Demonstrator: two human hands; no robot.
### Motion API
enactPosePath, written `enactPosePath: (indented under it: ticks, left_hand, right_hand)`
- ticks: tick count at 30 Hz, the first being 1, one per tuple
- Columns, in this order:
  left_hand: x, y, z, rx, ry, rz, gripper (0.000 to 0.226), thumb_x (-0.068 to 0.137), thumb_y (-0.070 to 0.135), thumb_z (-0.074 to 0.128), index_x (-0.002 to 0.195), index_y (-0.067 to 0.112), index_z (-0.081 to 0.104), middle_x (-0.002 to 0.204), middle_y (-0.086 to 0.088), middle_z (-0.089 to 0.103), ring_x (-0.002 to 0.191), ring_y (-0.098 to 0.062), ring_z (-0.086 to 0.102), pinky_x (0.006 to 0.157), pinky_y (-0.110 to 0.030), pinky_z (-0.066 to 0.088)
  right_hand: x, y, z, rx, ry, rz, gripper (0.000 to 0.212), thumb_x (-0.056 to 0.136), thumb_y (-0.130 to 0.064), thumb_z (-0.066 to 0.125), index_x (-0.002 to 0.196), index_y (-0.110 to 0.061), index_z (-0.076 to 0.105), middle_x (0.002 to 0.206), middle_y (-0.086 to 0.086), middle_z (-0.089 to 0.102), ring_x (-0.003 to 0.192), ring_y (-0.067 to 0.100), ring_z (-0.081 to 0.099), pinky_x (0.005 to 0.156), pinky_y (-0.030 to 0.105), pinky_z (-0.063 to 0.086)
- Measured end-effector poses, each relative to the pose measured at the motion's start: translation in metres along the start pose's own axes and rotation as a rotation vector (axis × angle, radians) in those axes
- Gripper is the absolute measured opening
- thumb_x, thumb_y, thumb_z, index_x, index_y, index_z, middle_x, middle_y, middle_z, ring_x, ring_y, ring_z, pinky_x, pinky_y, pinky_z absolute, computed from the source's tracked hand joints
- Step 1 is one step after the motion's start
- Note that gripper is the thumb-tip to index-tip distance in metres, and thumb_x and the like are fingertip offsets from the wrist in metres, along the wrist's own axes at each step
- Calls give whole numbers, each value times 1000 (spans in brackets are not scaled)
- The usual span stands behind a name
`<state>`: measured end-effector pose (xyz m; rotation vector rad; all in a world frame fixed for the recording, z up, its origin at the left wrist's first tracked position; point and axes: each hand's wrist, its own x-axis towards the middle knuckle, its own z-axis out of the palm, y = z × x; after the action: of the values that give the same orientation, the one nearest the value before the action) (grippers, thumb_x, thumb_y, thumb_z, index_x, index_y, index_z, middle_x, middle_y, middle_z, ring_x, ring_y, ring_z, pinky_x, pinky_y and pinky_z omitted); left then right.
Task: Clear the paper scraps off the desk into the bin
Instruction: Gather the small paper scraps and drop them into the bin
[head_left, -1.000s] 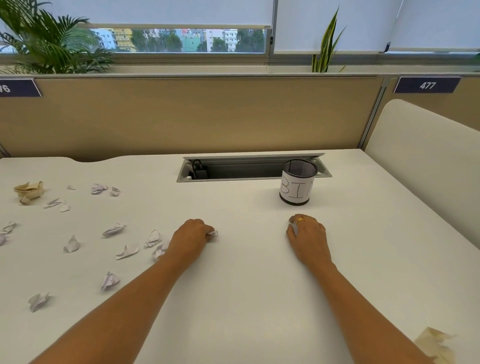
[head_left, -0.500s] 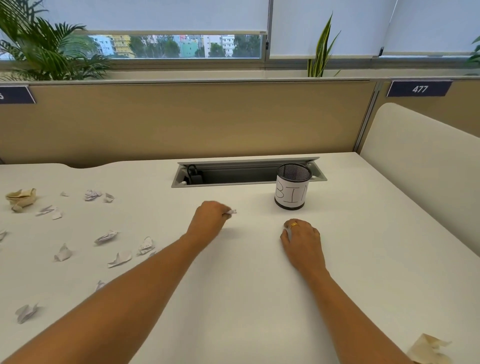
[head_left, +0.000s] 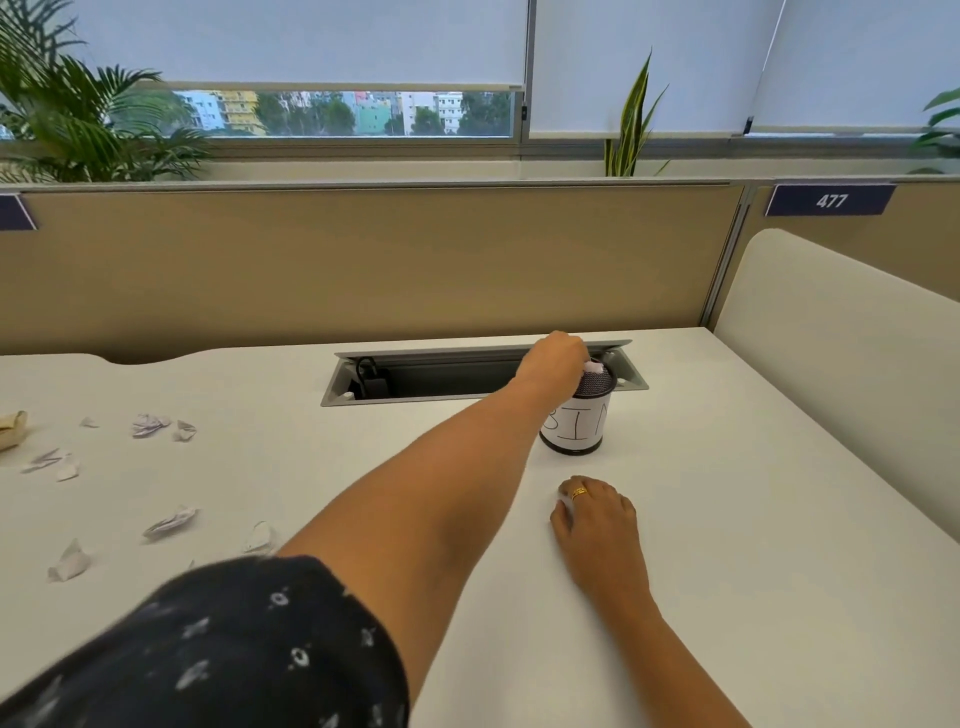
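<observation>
Left hand (head_left: 553, 364) reached out across the desk (head_left: 727, 519), fingers bunched downward, pinching a white scrap (head_left: 594, 367) at the fingertips. Directly below the pinch: the mesh bin (head_left: 576, 421), upright, paper label lettered "BIN". The scrap sits right at the bin's mouth, touching or just above the rim; can't tell which. Just behind the hand: the recessed cable tray (head_left: 415, 374), lid open.

Right hand (head_left: 597, 525) rests knuckles-up on the desk, nearer the body than the bin and a little apart from it. Fingers curled under, gold ring (head_left: 579, 492) showing. Whether they close on anything: can't tell.

Loose scraps (head_left: 170, 521) lie well left of the left hand, scattered on the far side of the outstretched forearm; several more crumpled bits further left and back. A tan crumple (head_left: 10, 428) at the left edge. Dark patterned sleeve (head_left: 208, 649) on the left upper arm, blurred.
</observation>
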<state>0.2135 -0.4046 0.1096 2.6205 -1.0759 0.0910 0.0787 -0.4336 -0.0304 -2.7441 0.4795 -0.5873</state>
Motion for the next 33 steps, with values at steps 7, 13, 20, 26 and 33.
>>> enactPosePath:
  ticks: [7,13,20,26,33]
  left_hand:
    - [1,-9,9,-27,115,-9,35,87,-5,51,121,1,52,122,-19,52,110,-36,53,93,-45,48]
    - [-42,-24,20,-221,219,-121,35,90,8,52,125,12,53,131,-9,51,113,-28,54,91,-39,47]
    - [-145,-59,53,-136,78,-367,36,94,32,47,128,22,47,147,-1,37,129,-20,44,113,-40,24]
    - [-245,-97,52,-57,145,-480,38,92,37,46,129,30,41,154,6,18,137,-11,28,115,-41,12]
    - [-333,-128,41,28,379,-608,57,85,53,39,128,17,48,145,-4,39,134,-20,39,109,-49,27]
  right_hand:
    - [2,0,-1,-12,-4,-6,25,90,-20,46,110,-16,61,115,-4,62,110,16,55,97,29,37]
    - [1,-1,-2,-27,-12,3,26,91,-19,45,111,-15,60,116,-2,62,111,18,55,97,31,37]
    - [-8,-10,-6,-75,-74,26,34,93,-16,42,123,-9,56,129,6,58,122,22,50,103,34,37]
    - [-35,-45,-2,-23,-40,-32,25,83,-5,59,106,3,66,111,21,67,104,37,61,88,43,49]
    - [-64,-100,14,74,-164,-261,42,100,-35,34,130,-10,49,133,3,51,129,20,39,111,24,29]
